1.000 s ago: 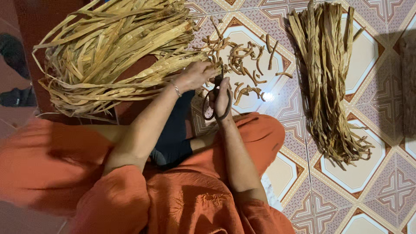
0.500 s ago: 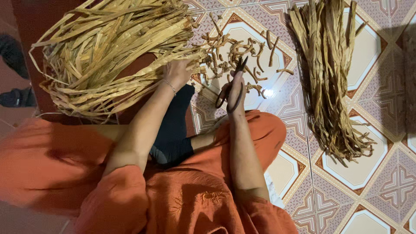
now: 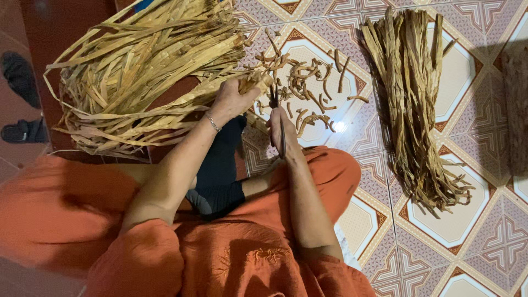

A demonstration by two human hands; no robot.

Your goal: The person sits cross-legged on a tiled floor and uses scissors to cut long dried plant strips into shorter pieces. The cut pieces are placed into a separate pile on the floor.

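Note:
I sit on a tiled floor in orange clothes. My left hand [image 3: 232,98], a thin bracelet on its wrist, grips the ends of a big loose heap of pale dried leaf strips [image 3: 143,71] at the upper left. My right hand [image 3: 281,129] holds dark scissors [image 3: 276,110], their blades pointing up at the strip ends by my left hand. Just beyond the scissors lie several short curled brown cut-off pieces [image 3: 308,93] on the floor.
A straight bundle of darker dried strips [image 3: 415,104] lies on the patterned tiles to the right. A woven brownish mat edge [image 3: 517,110] shows at the far right. Dark sandals [image 3: 22,104] rest at the left edge. My folded knee [image 3: 330,170] is under my right arm.
My right hand with the scissors has risen from my lap to the strip ends. My left hand has shifted slightly along the heap's end.

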